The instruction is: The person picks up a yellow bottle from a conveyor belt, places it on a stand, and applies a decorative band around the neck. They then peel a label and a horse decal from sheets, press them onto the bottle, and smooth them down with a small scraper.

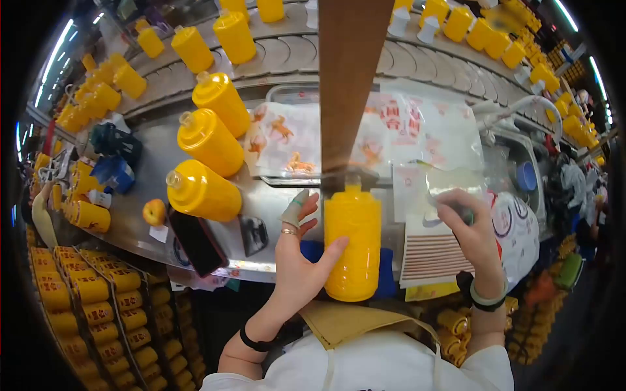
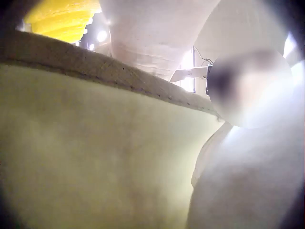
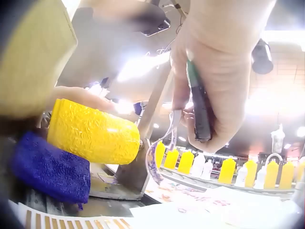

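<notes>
A yellow embossed bottle (image 1: pixel 352 244) lies on its side with its neck towards a wooden post (image 1: pixel 352 78). My left hand (image 1: pixel 301 264) is at its left side, thumb against the bottle and the other fingers extended away; a pale cover wraps one finger. My right hand (image 1: pixel 475 231) hovers over a stack of striped sheets (image 1: pixel 433 254). Its fingertips pinch a thin patterned strip (image 3: pixel 155 160), which dangles in the right wrist view. A green-and-black handled tool (image 3: pixel 198 102) is tucked in the same hand. The left wrist view mostly shows the apron (image 2: pixel 105 143).
A blue pad (image 3: pixel 52 167) is under the bottle. Several yellow bottles (image 1: pixel 205 189) stand left, near a phone (image 1: pixel 195 241) and an apple (image 1: pixel 154 212). Printed sheets (image 1: pixel 283 140) cover the bench behind. A conveyor (image 1: pixel 287 55) runs across the back; a sink (image 1: pixel 521 156) is right.
</notes>
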Action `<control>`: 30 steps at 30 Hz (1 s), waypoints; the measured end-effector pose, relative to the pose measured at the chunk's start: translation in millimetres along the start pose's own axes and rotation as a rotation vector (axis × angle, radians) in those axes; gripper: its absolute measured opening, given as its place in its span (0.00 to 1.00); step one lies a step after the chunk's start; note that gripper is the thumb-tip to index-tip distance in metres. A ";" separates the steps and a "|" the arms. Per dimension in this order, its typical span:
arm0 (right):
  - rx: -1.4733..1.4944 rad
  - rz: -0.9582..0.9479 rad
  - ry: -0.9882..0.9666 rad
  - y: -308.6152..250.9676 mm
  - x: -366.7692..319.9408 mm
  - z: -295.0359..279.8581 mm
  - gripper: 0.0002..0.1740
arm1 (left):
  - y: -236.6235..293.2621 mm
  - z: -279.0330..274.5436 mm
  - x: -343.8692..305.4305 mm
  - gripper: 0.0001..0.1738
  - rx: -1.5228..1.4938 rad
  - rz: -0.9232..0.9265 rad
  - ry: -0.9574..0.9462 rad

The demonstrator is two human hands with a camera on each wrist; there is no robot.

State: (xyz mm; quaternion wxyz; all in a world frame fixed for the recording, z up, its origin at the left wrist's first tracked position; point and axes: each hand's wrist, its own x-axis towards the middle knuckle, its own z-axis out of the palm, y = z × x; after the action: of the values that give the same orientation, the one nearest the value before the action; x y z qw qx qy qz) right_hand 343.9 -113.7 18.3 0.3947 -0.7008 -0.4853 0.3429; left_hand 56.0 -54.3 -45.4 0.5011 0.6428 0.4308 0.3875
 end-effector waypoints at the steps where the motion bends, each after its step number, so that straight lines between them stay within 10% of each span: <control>1: 0.014 -0.012 -0.027 0.4 2.0 1.6 0.07 | -3.2 4.2 -3.6 0.48 -0.086 -0.021 -0.046; 15: 0.048 -0.075 -0.110 -6.0 36.9 18.2 0.05 | 1.3 30.6 -1.3 0.52 -0.374 -0.157 -0.066; 30: -0.348 -0.492 -0.152 -34.8 71.3 42.3 0.10 | 9.8 35.1 4.5 0.62 0.177 0.025 -0.017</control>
State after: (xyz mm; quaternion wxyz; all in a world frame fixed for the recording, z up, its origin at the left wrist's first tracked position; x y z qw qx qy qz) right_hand 314.0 -29.1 23.1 0.3025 -0.5917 -0.7200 0.1999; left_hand 91.7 -62.1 -42.5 0.4411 0.6932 0.4509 0.3486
